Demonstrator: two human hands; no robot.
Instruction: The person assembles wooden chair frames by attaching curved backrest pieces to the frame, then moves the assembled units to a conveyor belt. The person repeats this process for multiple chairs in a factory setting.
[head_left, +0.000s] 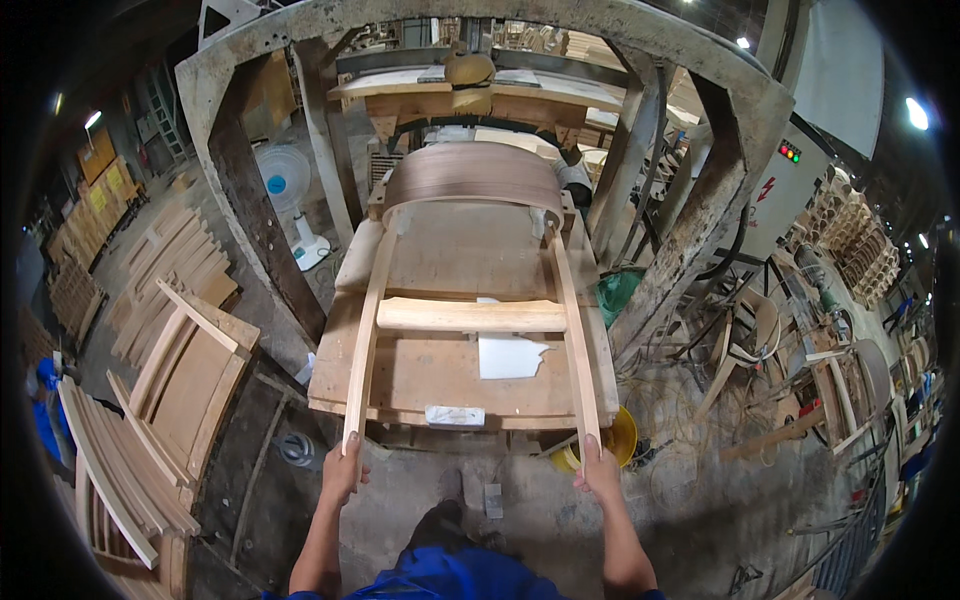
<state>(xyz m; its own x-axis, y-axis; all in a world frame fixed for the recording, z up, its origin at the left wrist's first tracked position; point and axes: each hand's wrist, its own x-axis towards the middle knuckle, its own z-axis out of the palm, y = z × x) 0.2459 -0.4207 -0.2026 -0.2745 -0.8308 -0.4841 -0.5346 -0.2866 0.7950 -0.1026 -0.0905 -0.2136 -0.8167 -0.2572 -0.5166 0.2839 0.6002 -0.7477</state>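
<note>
A wooden chair frame [470, 316] lies across a worn wooden work platform [420, 372]. It has two long pale legs, a crossbar between them and a broad curved brown backrest [472, 172] at the far end. My left hand [343, 470] is closed around the near end of the left leg [362, 370]. Gripping the right leg [578, 368] at its near end is my right hand [598, 472]. Both thumbs lie along the tops of the legs. A torn white sheet [510, 358] and a small white block-like piece [455, 416] rest on the platform.
A heavy metal press frame [240, 170] arches over the platform. Curved wooden parts [120, 480] are stacked at left, near a standing fan [284, 180]. A yellow bucket [622, 436] sits below the platform's right corner. Right stand a control cabinet [795, 190] and a wooden chair [750, 330].
</note>
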